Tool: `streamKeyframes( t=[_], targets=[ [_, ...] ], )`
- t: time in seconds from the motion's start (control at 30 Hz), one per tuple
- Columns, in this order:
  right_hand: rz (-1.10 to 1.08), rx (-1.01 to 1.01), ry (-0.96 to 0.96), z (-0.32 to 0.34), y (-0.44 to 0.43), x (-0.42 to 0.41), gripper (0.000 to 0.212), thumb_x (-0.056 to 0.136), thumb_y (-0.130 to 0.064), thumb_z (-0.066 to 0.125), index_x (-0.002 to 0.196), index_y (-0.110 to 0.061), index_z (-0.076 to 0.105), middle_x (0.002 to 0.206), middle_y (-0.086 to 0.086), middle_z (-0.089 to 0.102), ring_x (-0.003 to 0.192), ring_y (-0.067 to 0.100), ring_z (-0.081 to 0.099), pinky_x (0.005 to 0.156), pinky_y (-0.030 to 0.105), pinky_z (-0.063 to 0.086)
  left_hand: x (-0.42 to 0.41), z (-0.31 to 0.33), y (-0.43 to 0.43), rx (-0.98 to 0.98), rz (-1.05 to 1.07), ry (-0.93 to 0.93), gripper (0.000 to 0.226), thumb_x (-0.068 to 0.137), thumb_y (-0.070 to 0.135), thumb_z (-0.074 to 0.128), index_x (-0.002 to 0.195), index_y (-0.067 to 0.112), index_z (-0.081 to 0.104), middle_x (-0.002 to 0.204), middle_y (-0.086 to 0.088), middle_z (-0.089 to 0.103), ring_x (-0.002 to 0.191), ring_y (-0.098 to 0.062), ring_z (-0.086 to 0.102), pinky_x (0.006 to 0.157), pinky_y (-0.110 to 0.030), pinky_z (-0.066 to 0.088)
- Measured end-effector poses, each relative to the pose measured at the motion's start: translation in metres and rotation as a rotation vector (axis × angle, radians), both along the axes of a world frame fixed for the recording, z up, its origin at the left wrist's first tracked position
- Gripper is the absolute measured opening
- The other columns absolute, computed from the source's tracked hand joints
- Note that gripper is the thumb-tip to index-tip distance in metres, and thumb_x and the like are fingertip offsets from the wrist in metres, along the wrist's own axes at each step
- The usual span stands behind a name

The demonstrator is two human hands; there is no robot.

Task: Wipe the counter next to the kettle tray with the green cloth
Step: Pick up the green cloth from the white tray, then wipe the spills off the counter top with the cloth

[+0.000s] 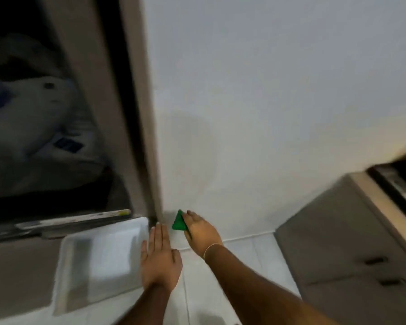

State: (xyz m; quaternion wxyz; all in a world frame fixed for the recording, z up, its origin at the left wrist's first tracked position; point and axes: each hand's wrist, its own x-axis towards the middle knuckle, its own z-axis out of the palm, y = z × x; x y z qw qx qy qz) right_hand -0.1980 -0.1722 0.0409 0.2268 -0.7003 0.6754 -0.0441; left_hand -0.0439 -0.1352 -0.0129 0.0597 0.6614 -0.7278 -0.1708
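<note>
Head view shows the right hand (198,228) pressing the green cloth (179,222) flat on the white counter (239,256), just to the right of the white tray (99,259), up in the back corner where the wall (256,113) meets a grey upright panel (141,137). Its fingers lie loosely curled over the cloth, pinning rather than gripping it. The left hand (159,259) rests open and flat, holding nothing, at the tray's right edge, seemingly steadying it. To wipe well here I'd say: keep the palm down on the cloth, work out from the corner beside the tray in overlapping strokes toward the front, and hold the tray steady so the cloth can run along its edge.
</note>
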Motion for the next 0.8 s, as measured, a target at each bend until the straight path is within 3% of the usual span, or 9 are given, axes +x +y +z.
streamKeyframes(
  t=[0.13, 0.3, 0.4, 0.53, 0.7, 0.8],
  targets=[
    [-0.230, -0.016, 0.025, 0.012, 0.034, -0.119, 0.058, 0.108, -0.019, 0.049, 0.165, -0.014, 0.035, 0.170, 0.010, 0.038, 0.154, 0.029, 0.042, 0.123, 0.041, 0.042, -0.101, 0.021, -0.002, -0.054, -0.320, 0.024, 0.074, 0.104, 0.041, 0.022, 0.171, 0.013, 0.007, 0.182, -0.006, 0.008, 0.168, -0.023, 0.006, 0.136, -0.045, 0.007],
    [-0.490, -0.037, 0.022, 0.015, 0.101, -0.253, 0.054, 0.109, -0.018, 0.049, 0.162, -0.014, 0.039, 0.171, 0.008, 0.036, 0.154, 0.029, 0.043, 0.121, 0.042, 0.043, -0.242, 0.036, 0.007, -0.087, -0.572, 0.011, 0.073, 0.110, 0.046, 0.026, 0.171, 0.015, 0.000, 0.182, -0.003, 0.003, 0.168, -0.023, 0.001, 0.136, -0.045, 0.007],
    [-0.659, -0.053, -0.035, 0.014, 0.152, -0.334, 0.053, 0.110, -0.020, 0.049, 0.162, -0.016, 0.039, 0.172, 0.005, 0.035, 0.154, 0.030, 0.043, 0.120, 0.046, 0.046, -0.330, 0.045, 0.031, -0.117, -0.725, -0.020, 0.074, 0.109, 0.046, 0.031, 0.171, 0.013, 0.010, 0.181, -0.007, 0.014, 0.168, -0.027, 0.013, 0.135, -0.048, 0.015],
    [-0.912, -0.142, -0.176, 0.015, 0.220, -0.438, 0.058, 0.109, -0.023, 0.052, 0.164, -0.022, 0.037, 0.174, 0.001, 0.032, 0.158, 0.026, 0.038, 0.127, 0.044, 0.037, -0.443, 0.048, 0.075, -0.143, -0.875, -0.039, 0.077, 0.104, 0.050, 0.026, 0.170, 0.011, 0.022, 0.178, -0.011, 0.027, 0.164, -0.030, 0.026, 0.131, -0.052, 0.024],
    [-1.415, -0.414, -0.430, 0.027, 0.335, -0.558, 0.060, 0.101, -0.010, 0.058, 0.159, -0.022, 0.048, 0.159, 0.007, 0.055, 0.145, 0.029, 0.054, 0.124, 0.036, 0.037, -0.571, 0.039, 0.134, -0.156, -1.095, -0.005, 0.078, 0.103, 0.050, 0.023, 0.170, 0.011, 0.013, 0.180, -0.009, 0.017, 0.167, -0.027, 0.016, 0.134, -0.052, 0.017],
    [-1.688, -0.495, -0.383, 0.027, 0.420, -0.614, 0.058, 0.105, -0.010, 0.056, 0.160, -0.019, 0.046, 0.159, 0.011, 0.054, 0.144, 0.034, 0.053, 0.124, 0.042, 0.037, -0.618, 0.034, 0.161, -0.156, -1.263, -0.030, 0.077, 0.106, 0.047, 0.027, 0.169, 0.018, -0.007, 0.181, -0.004, -0.004, 0.167, -0.024, -0.004, 0.135, -0.048, 0.000]
  ],
)
